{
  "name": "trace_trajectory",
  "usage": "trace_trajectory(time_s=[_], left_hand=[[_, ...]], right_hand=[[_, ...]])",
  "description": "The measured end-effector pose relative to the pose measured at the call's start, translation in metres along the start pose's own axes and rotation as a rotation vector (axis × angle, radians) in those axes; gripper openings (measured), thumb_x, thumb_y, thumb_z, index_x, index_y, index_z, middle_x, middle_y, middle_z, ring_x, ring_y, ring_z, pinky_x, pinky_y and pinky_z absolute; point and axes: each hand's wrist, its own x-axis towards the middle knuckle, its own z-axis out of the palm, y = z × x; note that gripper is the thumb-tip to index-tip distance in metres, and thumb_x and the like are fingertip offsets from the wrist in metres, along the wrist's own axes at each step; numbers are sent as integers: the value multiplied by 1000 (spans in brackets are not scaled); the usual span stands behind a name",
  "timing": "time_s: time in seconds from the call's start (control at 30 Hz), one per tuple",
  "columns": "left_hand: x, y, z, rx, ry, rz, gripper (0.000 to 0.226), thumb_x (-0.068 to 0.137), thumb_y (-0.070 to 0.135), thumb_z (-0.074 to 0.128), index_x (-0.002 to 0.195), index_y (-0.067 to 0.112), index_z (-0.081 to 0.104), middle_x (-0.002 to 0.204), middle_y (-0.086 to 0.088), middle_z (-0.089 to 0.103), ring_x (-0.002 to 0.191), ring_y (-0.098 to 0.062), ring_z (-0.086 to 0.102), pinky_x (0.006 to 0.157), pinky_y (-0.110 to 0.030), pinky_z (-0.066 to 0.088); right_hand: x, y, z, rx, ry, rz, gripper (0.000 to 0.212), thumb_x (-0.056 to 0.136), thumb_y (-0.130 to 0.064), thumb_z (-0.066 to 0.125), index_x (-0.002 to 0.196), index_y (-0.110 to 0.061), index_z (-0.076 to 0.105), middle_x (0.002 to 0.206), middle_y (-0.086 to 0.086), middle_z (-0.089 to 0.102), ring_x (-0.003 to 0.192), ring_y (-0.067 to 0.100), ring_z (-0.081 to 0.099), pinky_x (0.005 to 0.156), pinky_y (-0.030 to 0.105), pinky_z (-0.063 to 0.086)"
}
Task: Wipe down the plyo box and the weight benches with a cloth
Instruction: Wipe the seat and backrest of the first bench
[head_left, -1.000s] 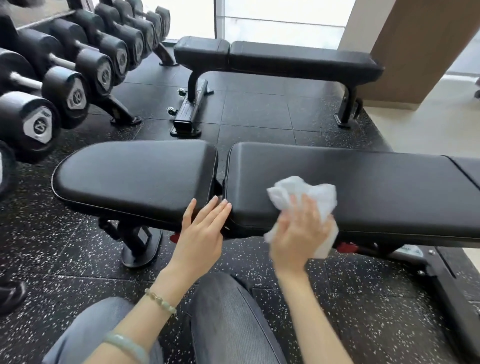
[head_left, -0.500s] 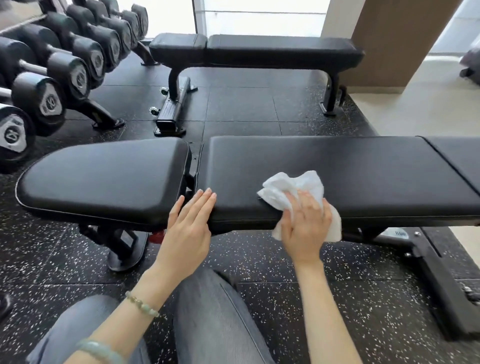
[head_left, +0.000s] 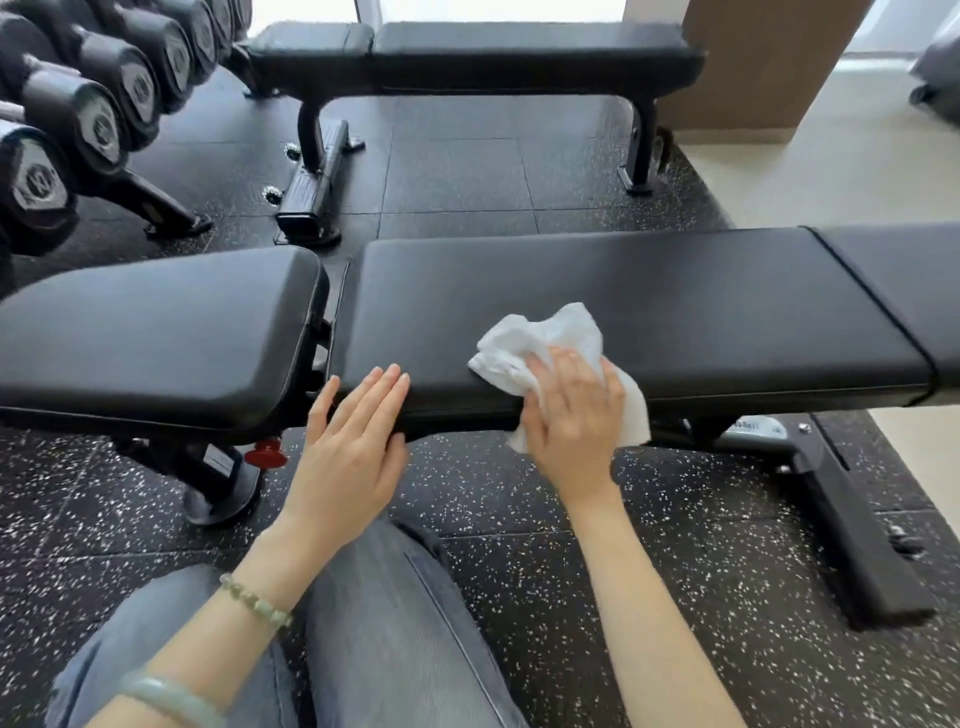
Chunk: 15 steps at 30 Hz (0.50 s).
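A black padded weight bench (head_left: 675, 306) runs across the middle of the view, with a separate seat pad (head_left: 156, 332) at its left end. My right hand (head_left: 569, 421) presses a crumpled white cloth (head_left: 535, 343) onto the near edge of the long pad. My left hand (head_left: 353, 447) lies flat, fingers together, on the near edge of the same pad close to the gap between the two pads. A second black bench (head_left: 519, 57) stands further back. No plyo box is in view.
A rack of black dumbbells (head_left: 78, 119) lines the far left. The bench's frame and foot (head_left: 857, 545) stretch out on the speckled rubber floor at the right. A wooden pillar (head_left: 769, 67) stands at the back right. My knees in grey trousers (head_left: 389, 623) are below.
My right hand has slid the cloth to the right along the near edge of the pad. My left hand has shifted from the gap onto the long pad's edge. The view moved left.
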Motion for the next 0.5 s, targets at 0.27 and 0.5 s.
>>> trace_trajectory(time_s=[0.27,0.5], left_hand=[[6,17,6,32,42,-111,49,91,25,40,134,4,48,139,-11,49,131,-24,40,114,-48,17],[27,36,13,122,38,-16,52,94,29,40,139,2,42,146,-11,40,137,-23,32,111,-53,22]], right_hand=[[1,122,-33,-88,136,255,33,100,-25,38,108,-8,65,111,14,67,108,25,52,97,47,37],[14,-36,4,99,21,268,35,96,-30,38,114,-17,64,119,5,63,114,24,54,104,45,30]])
